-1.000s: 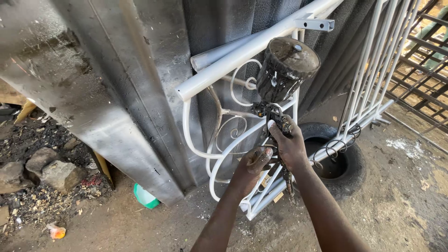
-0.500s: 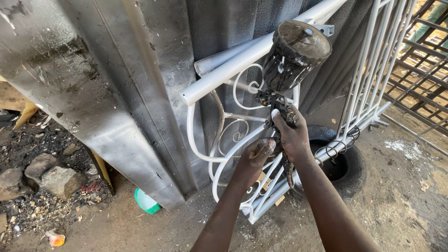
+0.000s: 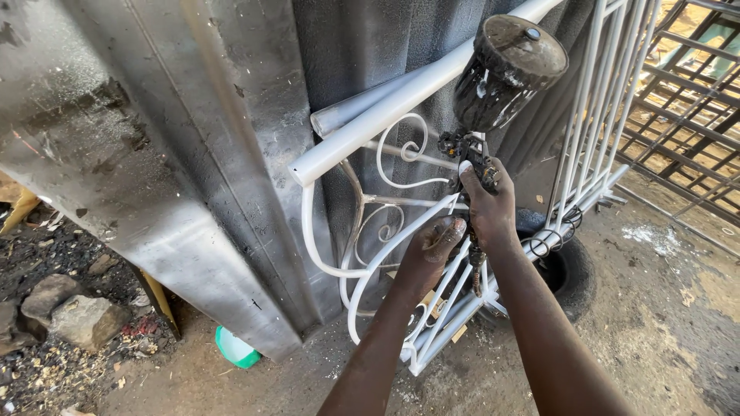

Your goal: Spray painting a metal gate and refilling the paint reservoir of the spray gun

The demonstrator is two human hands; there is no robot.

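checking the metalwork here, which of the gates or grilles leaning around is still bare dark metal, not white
The grille at the far right is unpainted: dark, rusty square bars. The scrolled gate near the hands and the vertical-bar frame beside it are both white.

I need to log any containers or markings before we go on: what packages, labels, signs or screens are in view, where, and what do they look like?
No labels, signs or screens show.
Paint cup: atop the spray gun in the right hand, round, dark, white-spattered.
Green tub: on the ground at the foot of the grey metal sheet, only partly seen.
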